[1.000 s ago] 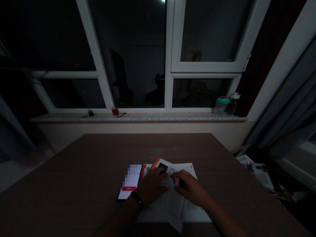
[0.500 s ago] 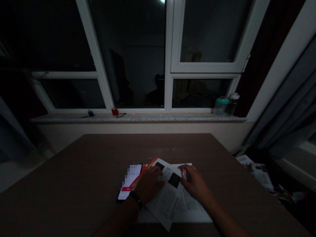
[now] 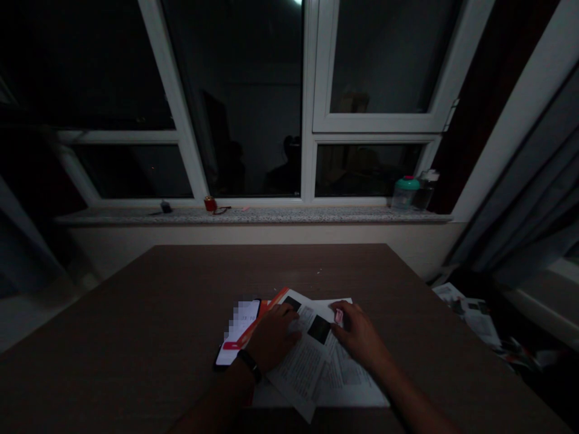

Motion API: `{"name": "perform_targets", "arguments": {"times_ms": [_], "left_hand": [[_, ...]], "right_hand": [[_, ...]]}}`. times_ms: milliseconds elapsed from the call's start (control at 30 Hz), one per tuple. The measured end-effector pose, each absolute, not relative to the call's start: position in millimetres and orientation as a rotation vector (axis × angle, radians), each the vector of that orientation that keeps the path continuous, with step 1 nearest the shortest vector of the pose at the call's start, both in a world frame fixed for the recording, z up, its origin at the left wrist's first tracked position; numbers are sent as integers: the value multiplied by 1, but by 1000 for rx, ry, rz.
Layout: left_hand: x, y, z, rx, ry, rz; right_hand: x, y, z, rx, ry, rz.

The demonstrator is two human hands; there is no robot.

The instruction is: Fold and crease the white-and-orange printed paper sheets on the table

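Observation:
My left hand (image 3: 274, 339), with a dark band on its wrist, rests on a printed sheet (image 3: 296, 374), its fingers apart. This sheet lies slanted over more white printed paper (image 3: 350, 374), and it bears dark square pictures and an orange edge. Between the thumb and fingers of my right hand (image 3: 357, 331) is a small pink object (image 3: 339, 317) whose kind I cannot make out. That hand is at the sheet's upper right edge. A lit phone (image 3: 242, 331) lies left of my left hand, partly under the red-orange paper edge.
The brown table (image 3: 136, 337) stands before a window. On the stone sill (image 3: 280, 215) are a small red container (image 3: 210, 204), a small dark bottle (image 3: 165, 207), a green-lidded cup (image 3: 406, 194) and a clear bottle (image 3: 426, 190). Loose papers (image 3: 479, 322) lie beyond the table's right edge.
My right hand, with the pink object in it, has shifted very slightly to the right. My left hand and the sheets have stayed in place.

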State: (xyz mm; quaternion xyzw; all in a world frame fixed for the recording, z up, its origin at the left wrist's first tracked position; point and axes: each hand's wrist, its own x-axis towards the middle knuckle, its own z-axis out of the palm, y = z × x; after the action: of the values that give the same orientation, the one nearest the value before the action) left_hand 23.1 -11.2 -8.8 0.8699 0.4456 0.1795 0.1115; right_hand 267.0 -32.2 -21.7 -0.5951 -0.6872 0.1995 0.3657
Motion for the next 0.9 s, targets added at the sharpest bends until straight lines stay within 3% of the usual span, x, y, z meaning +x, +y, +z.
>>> {"name": "perform_targets", "arguments": {"times_ms": [600,900], "left_hand": [[23,-13,-10,2574,1227,533],[26,-19,-2,2548,1011,362]], "right_hand": [[268,-30,-25,-1496,-1606,546],[269,-28,-25,-1430,-1556,542]]}}
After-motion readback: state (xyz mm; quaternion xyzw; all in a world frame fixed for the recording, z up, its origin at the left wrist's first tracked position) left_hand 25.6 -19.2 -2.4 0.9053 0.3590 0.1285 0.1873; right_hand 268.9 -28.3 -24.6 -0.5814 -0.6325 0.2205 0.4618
